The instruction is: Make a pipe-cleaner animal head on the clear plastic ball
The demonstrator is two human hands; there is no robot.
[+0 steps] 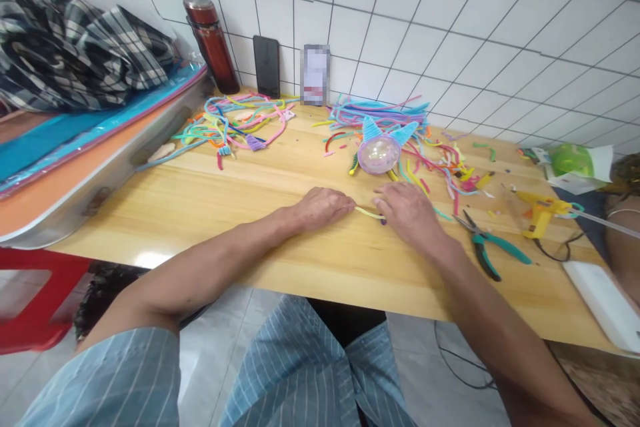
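A thin pale-yellow pipe cleaner stretches between my two hands, just above or on the wooden table. My left hand pinches its left end between thumb and fingertips. Over the other end my right hand lies palm down with curled fingers that seem to hold it; the fingertips are partly hidden. A small dark purple bit shows beside the right fingers. Just beyond the hands sits a clear round ball with a lilac rim and two light-blue pointed ears, with yellow and green pieces beneath it.
Pipe cleaners lie tangled at back left, with a blue bundle near the wall. Teal-handled pliers, a yellow glue gun and a white box are at right. A red thermos and two phones stand behind.
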